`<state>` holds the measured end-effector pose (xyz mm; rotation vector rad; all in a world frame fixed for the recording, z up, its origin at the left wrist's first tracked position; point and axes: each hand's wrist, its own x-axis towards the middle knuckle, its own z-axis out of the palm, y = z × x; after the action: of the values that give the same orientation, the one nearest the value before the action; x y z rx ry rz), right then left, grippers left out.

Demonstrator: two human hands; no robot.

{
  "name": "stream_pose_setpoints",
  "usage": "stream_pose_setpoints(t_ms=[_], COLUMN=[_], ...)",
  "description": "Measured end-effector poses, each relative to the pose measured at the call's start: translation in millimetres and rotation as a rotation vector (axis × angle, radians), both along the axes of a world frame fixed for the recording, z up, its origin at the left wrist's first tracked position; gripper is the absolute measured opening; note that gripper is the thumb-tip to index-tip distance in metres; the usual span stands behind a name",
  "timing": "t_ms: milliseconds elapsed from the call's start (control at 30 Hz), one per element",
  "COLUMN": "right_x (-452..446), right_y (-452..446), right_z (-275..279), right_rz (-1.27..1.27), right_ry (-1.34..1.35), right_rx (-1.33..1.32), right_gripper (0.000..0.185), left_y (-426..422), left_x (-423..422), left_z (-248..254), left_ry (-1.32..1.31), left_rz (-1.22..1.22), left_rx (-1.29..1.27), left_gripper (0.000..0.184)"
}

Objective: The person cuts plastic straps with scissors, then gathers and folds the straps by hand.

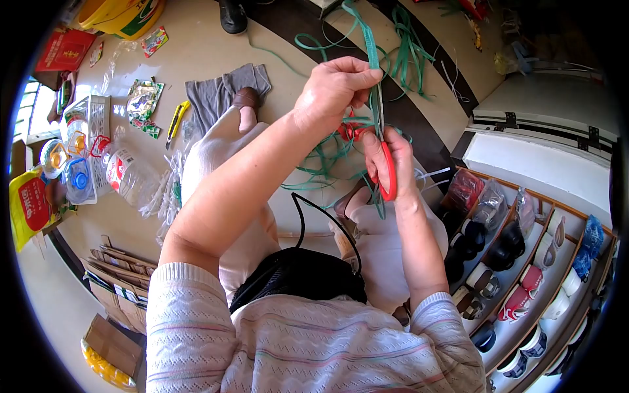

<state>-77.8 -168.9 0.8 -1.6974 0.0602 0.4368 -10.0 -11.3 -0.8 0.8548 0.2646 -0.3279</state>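
Between thumb and fingers, my left hand (337,88) pinches a green strap (369,40) that runs up toward the top of the view. My right hand (393,157) is closed on red-handled scissors (388,171), just below and to the right of my left hand. The scissor blades point up and lie along the strap; whether they are parted cannot be made out. More green strap hangs in loops below my hands. A loose bundle of green strap (409,56) lies on the floor beyond them.
A shoe rack (517,281) stands at the right. A grey cloth (219,95), a yellow cutter (177,123) and a large plastic bottle (129,173) are on the floor at the left. Flattened cardboard (118,288) lies at the lower left. A black bag (298,275) rests on my lap.
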Motion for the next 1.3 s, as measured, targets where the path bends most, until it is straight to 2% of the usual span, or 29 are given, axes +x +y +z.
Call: stream_pose_setpoints(t_ms=[133,367,567,767,1067,1300], right_x=[1,-6,-1,-3,-1,-6], right_y=[-1,-3,0,-1,3,1], right_z=[5,2,1,4,-5,1], right_rz=[0.031,0.072,0.072,0.052,0.020,0.038], right_ry=[-0.003,0.016,-0.078,0.016,-0.090,-0.003], right_rx=[-0.051,-0.046,-0.050,-0.080,-0.054,-0.083], right_gripper=[0.025,0.024,0.025,0.026,0.027,0.027], left_y=[3,16,9,9,3,13], left_x=[2,18,10,10,3,15], left_z=[0,3,2,1,0,-1], left_ry=[0.046,0.000,-0.002,-0.001,0.005,0.002], left_rz=[0.000,0.062,0.047,0.031,0.012,0.066], left_rx=[-0.097,-0.026,0.002,-0.013,-0.022,-0.067], left_gripper=[0.011,0.012,0.013,0.014,0.014,0.010])
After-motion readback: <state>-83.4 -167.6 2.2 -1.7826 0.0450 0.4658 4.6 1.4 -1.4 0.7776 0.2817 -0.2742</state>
